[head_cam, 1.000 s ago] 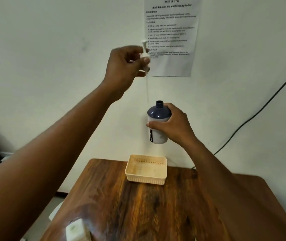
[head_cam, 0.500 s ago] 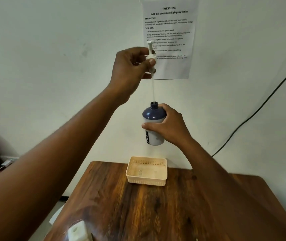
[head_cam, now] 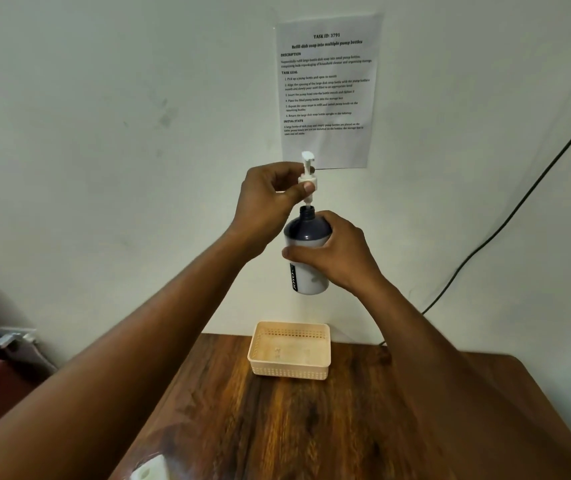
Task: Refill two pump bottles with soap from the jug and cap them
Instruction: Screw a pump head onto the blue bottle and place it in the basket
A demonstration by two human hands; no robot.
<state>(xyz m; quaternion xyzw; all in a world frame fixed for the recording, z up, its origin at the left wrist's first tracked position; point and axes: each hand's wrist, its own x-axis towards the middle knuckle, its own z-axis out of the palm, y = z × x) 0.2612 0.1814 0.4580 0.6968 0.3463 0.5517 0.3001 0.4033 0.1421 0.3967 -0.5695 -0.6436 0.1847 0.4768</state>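
The left hand (head_cam: 270,202), pinching the pump head (head_cam: 307,174), has come down; its tube now enters the bottle (head_cam: 306,268), gripped by the right hand (head_cam: 339,258). Capping is near.

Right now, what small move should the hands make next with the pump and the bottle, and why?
Probably lower the pump straight down until its collar meets the bottle neck, then twist. The left hand pinches the collar just above the open neck; the right hand holds the bottle upright.
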